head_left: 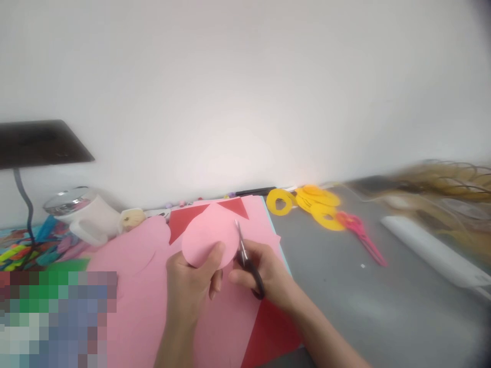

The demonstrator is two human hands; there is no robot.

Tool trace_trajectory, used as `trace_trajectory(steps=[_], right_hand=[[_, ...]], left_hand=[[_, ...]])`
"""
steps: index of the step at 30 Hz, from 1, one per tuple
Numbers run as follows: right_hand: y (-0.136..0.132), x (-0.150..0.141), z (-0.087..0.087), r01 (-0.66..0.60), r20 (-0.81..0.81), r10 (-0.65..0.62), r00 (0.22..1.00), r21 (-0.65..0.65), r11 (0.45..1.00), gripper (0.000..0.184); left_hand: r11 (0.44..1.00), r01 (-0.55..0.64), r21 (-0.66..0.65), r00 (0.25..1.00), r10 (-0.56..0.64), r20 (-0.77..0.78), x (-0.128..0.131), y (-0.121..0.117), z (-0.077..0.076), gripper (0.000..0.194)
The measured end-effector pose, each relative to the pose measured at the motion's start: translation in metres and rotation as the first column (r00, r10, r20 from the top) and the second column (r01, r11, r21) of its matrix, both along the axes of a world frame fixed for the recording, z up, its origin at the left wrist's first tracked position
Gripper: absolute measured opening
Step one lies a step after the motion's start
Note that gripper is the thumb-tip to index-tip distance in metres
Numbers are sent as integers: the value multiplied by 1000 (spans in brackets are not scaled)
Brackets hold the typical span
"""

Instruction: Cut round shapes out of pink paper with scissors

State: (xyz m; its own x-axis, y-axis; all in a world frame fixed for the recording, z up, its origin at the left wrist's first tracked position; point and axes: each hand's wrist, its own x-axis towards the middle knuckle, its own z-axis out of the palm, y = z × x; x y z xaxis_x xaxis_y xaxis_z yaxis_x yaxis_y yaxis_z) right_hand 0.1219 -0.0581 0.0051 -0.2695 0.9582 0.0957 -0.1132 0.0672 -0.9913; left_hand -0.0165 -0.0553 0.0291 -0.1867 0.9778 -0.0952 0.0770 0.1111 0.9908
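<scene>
Between the thumb and fingers of my left hand (pixel 195 281) is a round pink paper piece (pixel 207 232), with a small point at its top edge. My right hand (pixel 268 276) grips black-handled scissors (pixel 243 250), blades pointing up along the right edge of the paper. The blades look nearly closed; whether they are cutting into the paper I cannot tell. Beneath both hands lie large pink paper sheets (pixel 226 327) and red paper (pixel 272 337).
Yellow paper rings (pixel 316 202) and pink scissors (pixel 364 237) lie to the right on the grey table (pixel 337 306). A white power strip (pixel 433 250) sits farther right. On the left are a white mug (pixel 92 220) and a dark panel (pixel 42 144) on a stand.
</scene>
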Motion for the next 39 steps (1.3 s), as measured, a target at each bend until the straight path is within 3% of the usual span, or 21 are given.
trace_trajectory(steps=[22, 39], right_hand=[[-2, 1, -5, -57, -46, 53, 998, -88, 995, 45], [-3, 0, -4, 0, -3, 0, 1000, -103, 995, 32]], left_hand=[[1000, -19, -17, 999, 19, 31, 0, 1, 1, 45], [999, -45, -2, 995, 45, 86, 2, 1, 1, 44]])
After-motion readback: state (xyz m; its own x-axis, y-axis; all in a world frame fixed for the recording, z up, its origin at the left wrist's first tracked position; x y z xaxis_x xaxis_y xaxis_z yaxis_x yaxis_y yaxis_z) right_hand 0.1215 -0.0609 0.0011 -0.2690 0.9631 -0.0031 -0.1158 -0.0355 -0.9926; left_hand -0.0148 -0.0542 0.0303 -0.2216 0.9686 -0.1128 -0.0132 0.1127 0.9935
